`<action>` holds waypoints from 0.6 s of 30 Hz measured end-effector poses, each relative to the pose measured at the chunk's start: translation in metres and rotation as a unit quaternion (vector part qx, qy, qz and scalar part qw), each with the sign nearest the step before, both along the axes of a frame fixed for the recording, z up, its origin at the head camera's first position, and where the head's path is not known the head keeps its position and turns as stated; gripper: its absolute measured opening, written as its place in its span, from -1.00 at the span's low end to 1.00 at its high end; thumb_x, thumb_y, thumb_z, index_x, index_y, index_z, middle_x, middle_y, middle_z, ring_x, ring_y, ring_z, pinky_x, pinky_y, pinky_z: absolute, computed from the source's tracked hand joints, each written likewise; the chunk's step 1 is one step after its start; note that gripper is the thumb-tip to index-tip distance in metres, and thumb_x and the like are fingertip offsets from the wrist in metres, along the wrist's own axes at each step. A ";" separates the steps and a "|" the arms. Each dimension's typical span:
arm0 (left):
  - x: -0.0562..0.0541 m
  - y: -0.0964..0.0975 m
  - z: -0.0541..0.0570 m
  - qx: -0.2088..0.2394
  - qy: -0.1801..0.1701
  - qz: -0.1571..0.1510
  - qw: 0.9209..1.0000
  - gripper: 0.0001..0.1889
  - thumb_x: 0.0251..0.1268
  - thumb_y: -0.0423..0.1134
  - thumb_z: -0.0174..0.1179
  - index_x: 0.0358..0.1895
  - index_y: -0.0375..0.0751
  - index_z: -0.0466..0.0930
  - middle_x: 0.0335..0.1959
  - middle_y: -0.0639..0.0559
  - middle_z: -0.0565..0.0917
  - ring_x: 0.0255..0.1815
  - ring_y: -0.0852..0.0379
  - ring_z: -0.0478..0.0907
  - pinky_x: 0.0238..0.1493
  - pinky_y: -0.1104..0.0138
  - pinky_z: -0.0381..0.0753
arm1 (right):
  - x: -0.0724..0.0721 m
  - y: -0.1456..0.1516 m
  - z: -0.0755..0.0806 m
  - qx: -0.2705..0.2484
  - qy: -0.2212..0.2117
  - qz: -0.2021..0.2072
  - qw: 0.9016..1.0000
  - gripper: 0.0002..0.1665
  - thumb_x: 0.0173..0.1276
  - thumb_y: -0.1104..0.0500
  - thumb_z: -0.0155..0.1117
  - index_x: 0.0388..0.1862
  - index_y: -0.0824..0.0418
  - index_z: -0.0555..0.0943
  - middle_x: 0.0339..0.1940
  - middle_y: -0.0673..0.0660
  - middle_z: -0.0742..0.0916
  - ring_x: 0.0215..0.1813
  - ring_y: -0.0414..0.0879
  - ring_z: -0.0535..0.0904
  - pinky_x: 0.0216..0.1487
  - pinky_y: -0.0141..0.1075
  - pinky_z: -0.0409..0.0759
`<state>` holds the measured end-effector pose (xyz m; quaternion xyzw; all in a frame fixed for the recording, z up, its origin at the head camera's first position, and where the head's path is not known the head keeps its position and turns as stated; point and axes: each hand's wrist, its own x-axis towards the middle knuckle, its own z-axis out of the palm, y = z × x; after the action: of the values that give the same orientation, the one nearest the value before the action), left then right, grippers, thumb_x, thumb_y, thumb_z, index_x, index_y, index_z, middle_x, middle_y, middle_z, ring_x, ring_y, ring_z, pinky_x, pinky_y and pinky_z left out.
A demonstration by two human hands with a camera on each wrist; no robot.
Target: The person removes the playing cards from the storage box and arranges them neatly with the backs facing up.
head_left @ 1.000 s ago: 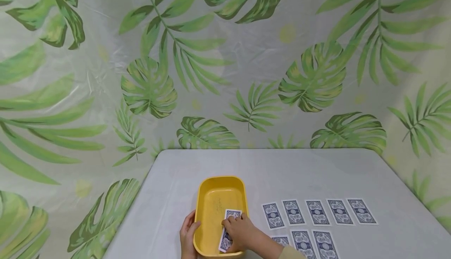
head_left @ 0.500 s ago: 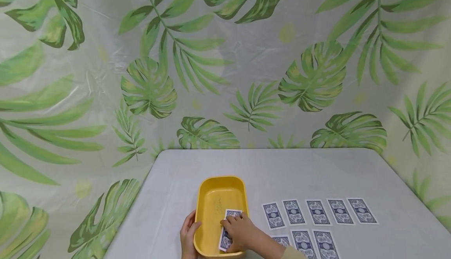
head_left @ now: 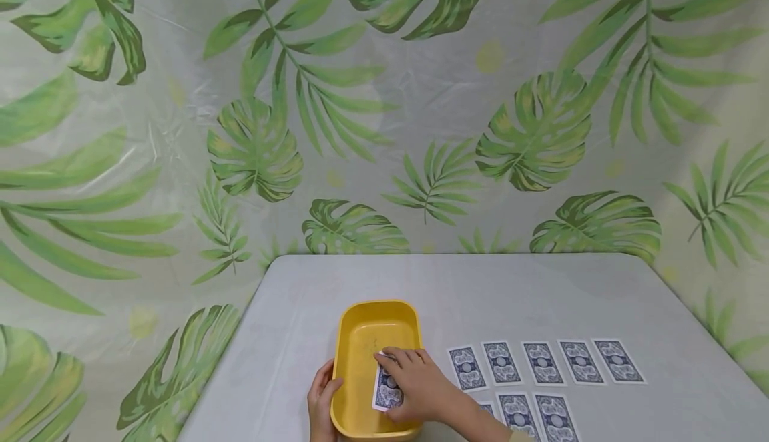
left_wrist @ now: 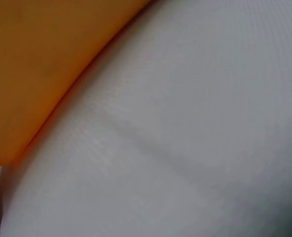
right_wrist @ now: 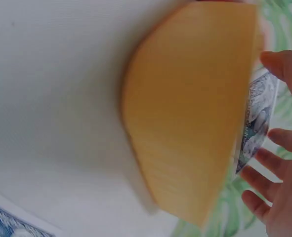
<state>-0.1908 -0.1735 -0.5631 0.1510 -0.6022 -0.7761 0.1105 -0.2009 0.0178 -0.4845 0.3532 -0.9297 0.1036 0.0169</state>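
Note:
My left hand (head_left: pixel 323 398) grips the left side of a yellow plastic tray (head_left: pixel 343 348), with the thumb over its rim. In the left wrist view the tray's outer wall (left_wrist: pixel 42 59) fills the upper left corner. My right hand (head_left: pixel 420 383) holds a blue-backed playing card (head_left: pixel 385 390) over the near right part of the tray. In the right wrist view, thumb and fingertips pinch this card (right_wrist: pixel 257 116) by opposite ends, just above the tray's edge. Part of its back is hidden by the hand; whether more cards lie under it, I cannot tell.
Right of the tray, playing cards lie face down in two rows, the back row including this card (head_left: pixel 543 363) and the front row this one (head_left: pixel 556 418). My right forearm partly covers the front row. A white table (head_left: pixel 480 295) stretches to a leaf-patterned curtain (head_left: pixel 432 95).
My right hand has shifted slightly away from me, and the playing card has come up off the tray's bottom with it. The left hand and the tray stay in place.

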 end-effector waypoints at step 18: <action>0.002 -0.001 -0.002 0.010 0.014 -0.011 1.000 -0.53 0.23 -0.37 -0.01 0.23 -0.40 0.27 0.25 -0.19 0.39 -0.01 0.35 0.48 -0.01 0.49 0.49 | 0.024 0.063 0.038 -0.007 -0.001 -0.035 0.999 0.14 -0.20 -0.20 0.43 0.38 0.04 0.15 0.30 0.01 0.40 0.24 -0.02 0.34 0.25 0.01 0.28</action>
<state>-0.1891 -0.1749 -0.5646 0.1352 -0.5944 -0.7852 0.1090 -0.1765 0.0811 -0.4465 0.3202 -0.9407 0.1097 0.0217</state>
